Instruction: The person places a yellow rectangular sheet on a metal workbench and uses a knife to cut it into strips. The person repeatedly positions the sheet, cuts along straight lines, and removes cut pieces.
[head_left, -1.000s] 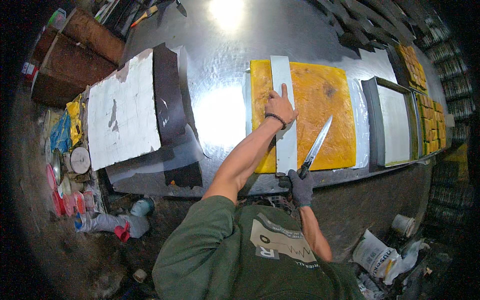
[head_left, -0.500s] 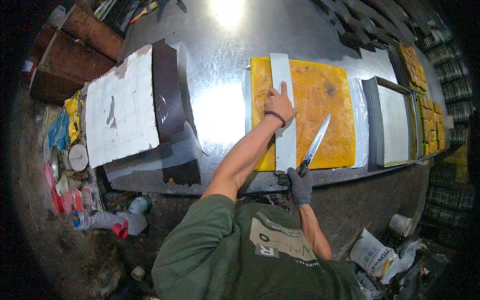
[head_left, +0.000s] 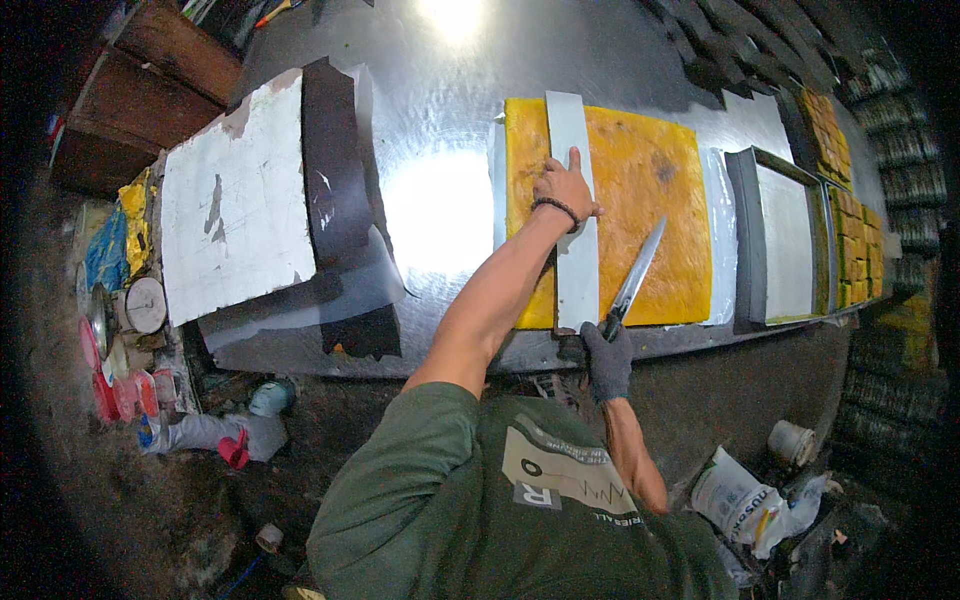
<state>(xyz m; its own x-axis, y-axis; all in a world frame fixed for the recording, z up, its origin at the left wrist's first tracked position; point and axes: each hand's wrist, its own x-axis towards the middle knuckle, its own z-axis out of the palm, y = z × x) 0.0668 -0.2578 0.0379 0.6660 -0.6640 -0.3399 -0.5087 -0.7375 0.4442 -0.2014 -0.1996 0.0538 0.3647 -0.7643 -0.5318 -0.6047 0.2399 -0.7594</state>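
A flat, square yellow-orange slab [head_left: 655, 270] with a slightly mottled top lies on the metal table. Across its left part runs a long pale straight strip [head_left: 577, 285], like a ruler, from the far edge to the near edge. My bare left hand [head_left: 566, 188], with a dark bracelet at the wrist, presses down on this strip, its index finger stretched forward and thumb out to the right. In a grey glove, my right hand [head_left: 607, 360] grips a long knife [head_left: 638, 268] by its handle at the slab's near edge. The blade slants away to the right over the slab.
Right of the slab stands a shallow rectangular frame [head_left: 785, 240], with small yellow blocks [head_left: 855, 245] in rows beyond it. A worn white board [head_left: 240, 200] and dark sheets [head_left: 335, 170] lie on the left. Brown boxes [head_left: 150, 95] stand at the far left.
The whole view has shifted slightly, and the slab appears a little higher. Both hands, the strip and the knife keep nearly the same places relative to the slab.
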